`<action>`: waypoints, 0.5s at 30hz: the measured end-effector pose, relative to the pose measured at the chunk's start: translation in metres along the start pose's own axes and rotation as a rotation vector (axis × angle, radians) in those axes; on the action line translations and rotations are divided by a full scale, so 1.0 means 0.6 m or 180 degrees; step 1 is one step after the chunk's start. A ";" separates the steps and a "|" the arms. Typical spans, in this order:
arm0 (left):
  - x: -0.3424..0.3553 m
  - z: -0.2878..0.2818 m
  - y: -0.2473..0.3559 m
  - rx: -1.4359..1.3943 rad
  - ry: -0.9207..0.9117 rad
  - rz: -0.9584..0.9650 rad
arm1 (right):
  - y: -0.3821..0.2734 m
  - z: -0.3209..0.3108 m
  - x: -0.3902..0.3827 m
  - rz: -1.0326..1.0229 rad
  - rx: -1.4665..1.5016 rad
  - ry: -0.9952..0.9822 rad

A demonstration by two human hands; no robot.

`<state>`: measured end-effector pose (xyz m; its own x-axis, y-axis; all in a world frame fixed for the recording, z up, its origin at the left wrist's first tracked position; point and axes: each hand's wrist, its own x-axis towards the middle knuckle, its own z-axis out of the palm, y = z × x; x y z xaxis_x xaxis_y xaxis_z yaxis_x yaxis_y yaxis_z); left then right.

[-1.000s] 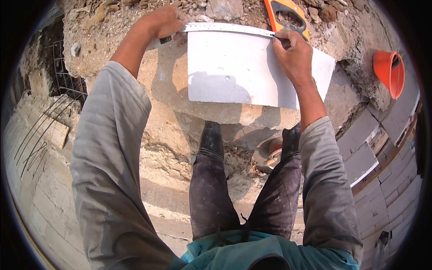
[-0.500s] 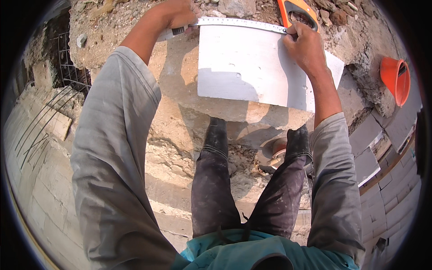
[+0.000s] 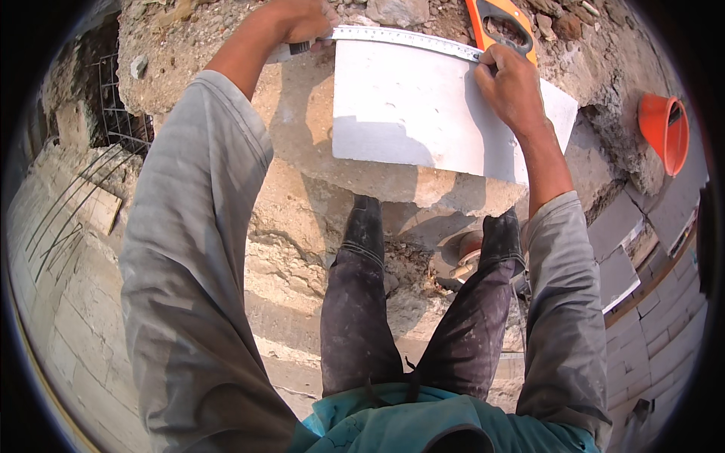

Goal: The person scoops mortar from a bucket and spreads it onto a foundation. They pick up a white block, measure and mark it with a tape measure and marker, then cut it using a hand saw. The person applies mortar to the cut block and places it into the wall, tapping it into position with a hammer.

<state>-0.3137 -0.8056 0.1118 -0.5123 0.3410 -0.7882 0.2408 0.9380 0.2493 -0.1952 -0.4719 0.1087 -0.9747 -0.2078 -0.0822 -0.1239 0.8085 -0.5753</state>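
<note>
Metal ruler (image 3: 400, 38) lay along the far edge of a white tile (image 3: 423, 113) resting on a rough concrete slab (image 3: 302, 136). Left hand (image 3: 302, 19) gripped the ruler's left end; right hand (image 3: 510, 83) pressed its right end, fingers curled, near an orange-handled saw (image 3: 502, 26).

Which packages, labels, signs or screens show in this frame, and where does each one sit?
None in view: no package, label, sign or screen.
Nearest to it is the graduated metal ruler along the far edge of the white tile, pinned by the left hand and the right hand; its marks are too small to make out.
</note>
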 end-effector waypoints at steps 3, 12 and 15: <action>-0.025 -0.008 0.041 -0.0062 -0.0097 -0.0200 | -0.004 -0.001 -0.003 0.0232 -0.0103 -0.0282; -0.073 0.054 0.051 -0.0712 -0.0073 0.0040 | -0.039 0.002 -0.082 0.0256 -0.0026 -0.0454; -0.105 0.080 0.055 -0.0827 -0.0209 -0.0062 | -0.057 0.002 -0.112 0.0460 0.0033 -0.0679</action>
<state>-0.2341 -0.7991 0.1427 -0.4582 0.3259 -0.8270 0.0074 0.9317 0.3631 -0.1254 -0.4864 0.1332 -0.9207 -0.2029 -0.3335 0.0169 0.8328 -0.5533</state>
